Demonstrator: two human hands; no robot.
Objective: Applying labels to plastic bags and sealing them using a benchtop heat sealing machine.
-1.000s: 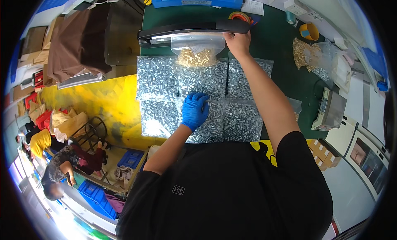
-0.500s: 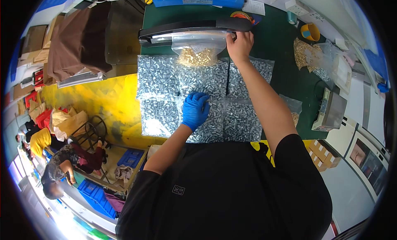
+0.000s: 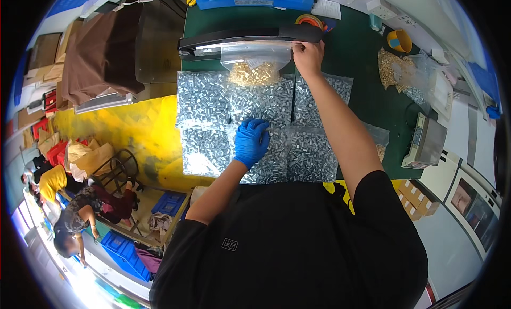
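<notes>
My right hand (image 3: pixel 310 58), bare, is closed round the right end of the long black arm of a bag sealer (image 3: pixel 239 39). Under that arm lies the top edge of a clear plastic bag (image 3: pixel 255 72) with small brass-coloured pieces in its lower part. My left hand (image 3: pixel 251 143), in a blue glove, rests with curled fingers on flat clear bags (image 3: pixel 314 155) full of small silver metal cylinders. Whatever its fingers may hold is hidden. Several of these bags lie side by side in two rows, and the brass-filled bag overlaps the far row.
At right on the green table (image 3: pixel 372 104) are bags of brass pieces (image 3: pixel 390 69), a yellow cup (image 3: pixel 399 41) and a scale-like device (image 3: pixel 424 142). A blue machine (image 3: pixel 255 0) and tape rolls (image 3: pixel 310 21) stand at the back. Another person (image 3: pixel 80 216) bends over at lower left.
My right hand has shifted slightly at the sealer's end, its fingers now lower and more tucked under the arm. My left hand and the bags stay put. The other person's arm has moved down.
</notes>
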